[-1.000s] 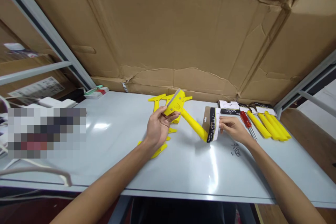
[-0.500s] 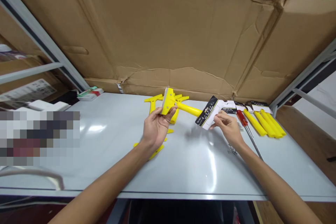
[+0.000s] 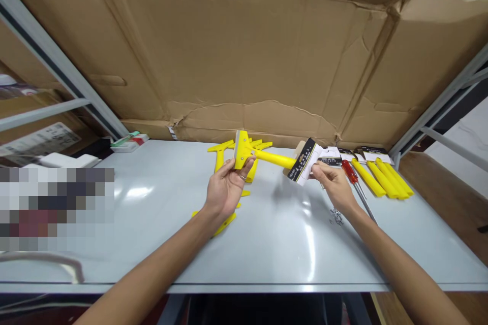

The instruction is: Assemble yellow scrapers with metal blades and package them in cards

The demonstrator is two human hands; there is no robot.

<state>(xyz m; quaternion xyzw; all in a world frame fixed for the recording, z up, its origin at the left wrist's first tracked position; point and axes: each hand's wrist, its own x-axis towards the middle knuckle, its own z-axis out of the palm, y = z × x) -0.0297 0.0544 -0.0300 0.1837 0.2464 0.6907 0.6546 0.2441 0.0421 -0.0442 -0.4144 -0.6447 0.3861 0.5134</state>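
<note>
My left hand [image 3: 224, 188] is closed on the head of a yellow scraper [image 3: 244, 150], whose handle points to the right. In my right hand [image 3: 333, 183] is a black-and-white cardboard packaging card [image 3: 305, 161], pinched at its white end. The card overlaps the far end of the scraper's handle, and I cannot tell whether the handle sits inside it. Behind and below my left hand, more yellow scraper parts [image 3: 220, 155] lie on the table, partly covered by the hand and forearm.
Right of my right hand lie a red-handled screwdriver [image 3: 349, 170], several yellow handles [image 3: 385, 180] and more cards [image 3: 375, 154]. Small screws [image 3: 336, 216] are scattered near my right wrist. Tall cardboard [image 3: 251, 51] walls the back of the grey table [image 3: 267, 244]; a metal frame [image 3: 57, 51] stands left.
The card in my right hand has turned slightly and now overlaps the handle's end more. The scraper head has shifted a little to the left in view.
</note>
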